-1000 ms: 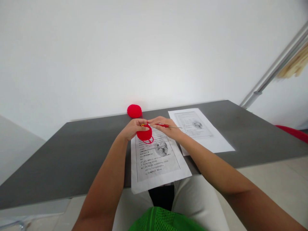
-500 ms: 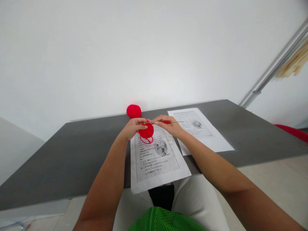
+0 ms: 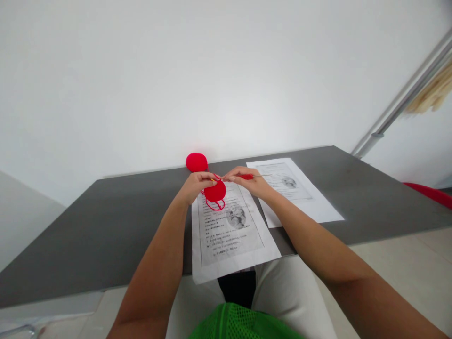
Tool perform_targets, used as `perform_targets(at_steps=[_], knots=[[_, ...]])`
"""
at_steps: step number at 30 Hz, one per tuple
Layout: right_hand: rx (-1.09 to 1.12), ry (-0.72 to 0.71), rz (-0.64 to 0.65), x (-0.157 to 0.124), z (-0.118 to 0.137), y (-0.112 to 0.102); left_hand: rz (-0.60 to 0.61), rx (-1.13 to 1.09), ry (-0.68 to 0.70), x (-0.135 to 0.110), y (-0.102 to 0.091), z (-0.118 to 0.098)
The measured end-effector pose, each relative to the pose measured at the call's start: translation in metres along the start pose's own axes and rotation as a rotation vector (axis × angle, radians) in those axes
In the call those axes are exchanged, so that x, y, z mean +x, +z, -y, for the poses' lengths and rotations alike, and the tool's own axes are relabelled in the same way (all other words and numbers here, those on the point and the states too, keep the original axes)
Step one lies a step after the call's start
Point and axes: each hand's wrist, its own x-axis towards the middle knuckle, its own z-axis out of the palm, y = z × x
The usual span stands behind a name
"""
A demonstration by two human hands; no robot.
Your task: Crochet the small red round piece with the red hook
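Note:
Between thumb and fingers, my left hand (image 3: 195,186) pinches a round red crochet piece (image 3: 215,191) by its upper edge. A small yellow bit, perhaps a stitch marker, shows by my left fingertips. My right hand (image 3: 249,180) is closed on a crochet hook (image 3: 248,177) with a red grip, its thin metal shaft sticking out to the right. The hook's working end meets the top edge of the piece, close to my left fingers. A loose loop of red yarn (image 3: 216,207) dangles below the piece. Behind my left hand sits a red yarn ball (image 3: 197,162), its strand running toward my hands.
Under my hands a printed sheet (image 3: 229,245) lies on the grey table (image 3: 141,226), overhanging the front edge. A second printed sheet (image 3: 300,202) lies to the right. The white wall (image 3: 226,84) rises behind the table. A red curved object (image 3: 427,194) shows at far right.
My right hand has risen slightly, and the hook's free end now points a little higher and further right. My left thumb has shifted a little on the crochet piece.

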Motion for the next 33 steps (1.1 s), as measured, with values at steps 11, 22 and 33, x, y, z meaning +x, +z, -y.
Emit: perform_targets(at_steps=[11,22,33], knots=[[0.263,0.093,0.045,0.0019,0.0044,-0.0040,0.001,0.000,-0.025,-0.0017,0.0039,-0.0037],[0.135,0.070,0.103,0.0014,0.0033,-0.0075,0.000,0.090,-0.029,-0.0005,0.0046,-0.0013],[-0.167,-0.016,0.099,0.0005,0.0017,-0.0068,-0.064,0.238,0.100,0.0017,0.0091,0.0000]])
